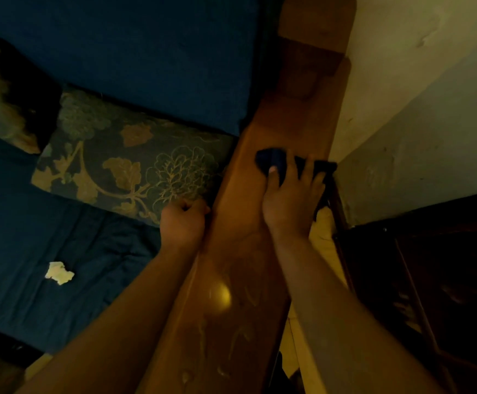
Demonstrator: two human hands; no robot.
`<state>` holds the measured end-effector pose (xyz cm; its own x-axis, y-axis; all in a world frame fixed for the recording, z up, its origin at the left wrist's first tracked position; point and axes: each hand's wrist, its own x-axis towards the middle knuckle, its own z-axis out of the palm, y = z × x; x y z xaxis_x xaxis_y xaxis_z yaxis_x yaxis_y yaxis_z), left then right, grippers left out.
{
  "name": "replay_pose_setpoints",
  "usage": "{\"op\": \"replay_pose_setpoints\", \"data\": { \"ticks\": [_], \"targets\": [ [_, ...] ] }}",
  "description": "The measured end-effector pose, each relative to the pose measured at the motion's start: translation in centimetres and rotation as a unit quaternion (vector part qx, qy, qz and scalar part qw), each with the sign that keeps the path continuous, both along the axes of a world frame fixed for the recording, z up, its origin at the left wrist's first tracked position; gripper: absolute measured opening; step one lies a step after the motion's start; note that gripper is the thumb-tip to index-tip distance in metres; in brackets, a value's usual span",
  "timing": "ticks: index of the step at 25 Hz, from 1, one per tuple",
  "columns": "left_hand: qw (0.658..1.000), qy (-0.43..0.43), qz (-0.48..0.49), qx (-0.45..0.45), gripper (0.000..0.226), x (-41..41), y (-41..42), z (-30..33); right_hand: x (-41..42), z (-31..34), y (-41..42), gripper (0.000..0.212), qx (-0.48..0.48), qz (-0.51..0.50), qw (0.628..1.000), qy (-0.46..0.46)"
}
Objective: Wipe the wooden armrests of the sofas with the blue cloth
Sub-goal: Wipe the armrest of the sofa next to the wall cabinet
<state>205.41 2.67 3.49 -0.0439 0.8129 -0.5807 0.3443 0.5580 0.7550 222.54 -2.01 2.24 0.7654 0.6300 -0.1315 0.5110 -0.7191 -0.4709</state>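
Armrest (240, 211) runs lengthwise away from the viewer. Right hand (291, 203) presses spread fingers on cloth (274, 162) lying crosswise. Left hand (183, 220) curled, gripping the armrest's edge.

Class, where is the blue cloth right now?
In the head view, right of centre: the blue cloth lies on the wooden armrest, pressed under the right hand, near the wall.

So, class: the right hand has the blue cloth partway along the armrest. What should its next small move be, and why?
Probably slide the blue cloth farther up the wooden armrest under the right hand: the stretch beyond it lies uncovered, and the cloth already sits flat there.
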Motion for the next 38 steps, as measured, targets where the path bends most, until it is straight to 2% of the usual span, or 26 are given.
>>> {"op": "replay_pose_setpoints", "data": {
  "ticks": [2,4,6,7,8,10,12,14,16,18,20,22,23,24,25,27,28,30,31,34,36,38],
  "targets": [
    [1.000,0.012,-0.002,-0.011,0.021,-1.1,-0.6,0.2,-5.4,0.2,-3.2,0.056,-0.007,0.038,0.999,-0.005],
    [0.999,0.036,-0.005,-0.008,0.022,-2.2,-1.2,0.3,-9.3,0.6,-7.4,0.056,-0.026,0.161,0.987,-0.005],
    [0.999,0.034,-0.026,-0.019,0.023,-3.4,-1.8,0.7,-8.7,1.3,-10.3,0.056,-0.050,0.296,0.954,-0.001],
    [0.998,0.028,-0.046,-0.025,0.027,-4.2,-2.2,0.8,-7.1,1.5,-10.4,0.057,-0.054,0.317,0.947,-0.005],
    [0.997,0.023,-0.063,-0.029,0.030,-5.0,-2.7,0.8,-5.6,1.5,-9.5,0.058,-0.064,0.299,0.952,-0.009],
    [0.996,0.001,-0.072,-0.044,0.021,-6.4,-3.6,0.8,-4.0,1.8,-5.2,0.058,-0.074,0.170,0.983,0.012],
    [0.996,-0.030,-0.058,-0.068,0.016,-7.6,-4.0,0.2,-6.0,1.8,-1.6,0.057,-0.092,0.064,0.993,0.028],
    [0.992,-0.060,-0.059,-0.092,0.009,-9.1,-4.5,-0.3,-10.7,1.2,-2.4,0.055,-0.086,0.108,0.990,0.003],
    [0.987,-0.074,-0.086,-0.113,0.012,-10.7,-5.2,-0.5,-14.7,0.5,-7.5,0.054,-0.061,0.247,0.966,-0.041],
    [0.984,-0.076,-0.101,-0.125,0.018,-12.1,-6.0,-0.6,-15.4,0.0,-13.1,0.054,-0.041,0.361,0.931,-0.037],
    [0.984,-0.088,-0.087,-0.132,0.020,-12.5,-6.5,-0.9,-11.3,0.2,-14.1,0.053,-0.029,0.492,0.870,0.006],
    [0.984,-0.105,-0.065,-0.129,0.019,-12.3,-6.9,-0.7,-5.7,0.4,-12.4,0.052,-0.053,0.595,0.802,-0.012],
    [0.985,-0.108,-0.057,-0.123,0.018,-12.1,-7.0,-0.7,-3.3,0.8,-11.1,0.052,-0.064,0.602,0.796,-0.023],
    [0.987,-0.104,-0.051,-0.114,0.016,-12.1,-7.2,-0.7,-1.7,1.0,-10.2,0.053,-0.072,0.573,0.816,-0.019],
    [0.988,-0.098,-0.048,-0.105,0.015,-12.1,-7.4,-0.7,-1.2,1.0,-9.7,0.053,-0.077,0.507,0.858,0.000],
    [0.990,-0.085,-0.049,-0.096,0.016,-12.7,-8.1,-0.7,-3.3,0.5,-10.6,0.049,-0.036,0.300,0.953,0.019],
    [0.991,-0.083,-0.049,-0.098,0.017,-12.9,-8.5,-0.5,-5.7,0.3,-11.6,0.048,-0.005,0.177,0.984,0.026],
    [0.990,-0.081,-0.045,-0.104,0.017,-13.5,-8.9,-0.4,-11.6,0.5,-14.2,0.050,0.032,-0.011,0.998,0.044],
    [0.990,-0.078,-0.039,-0.107,0.018,-13.8,-9.1,-0.4,-14.6,0.5,-15.4,0.051,0.024,-0.049,0.998,0.045],
    [0.992,-0.054,-0.032,-0.110,0.018,-14.3,-9.6,-0.2,-23.4,0.7,-18.7,0.052,-0.004,-0.028,0.999,0.030],
    [0.991,-0.044,-0.053,-0.113,0.017,-14.8,-10.1,0.2,-28.8,1.3,-21.1,0.053,-0.030,0.037,0.998,0.035],
    [0.988,-0.058,-0.048,-0.134,0.018,-15.4,-10.3,0.7,-29.7,1.9,-22.8,0.054,-0.068,0.124,0.989,0.032]
  ]
}}
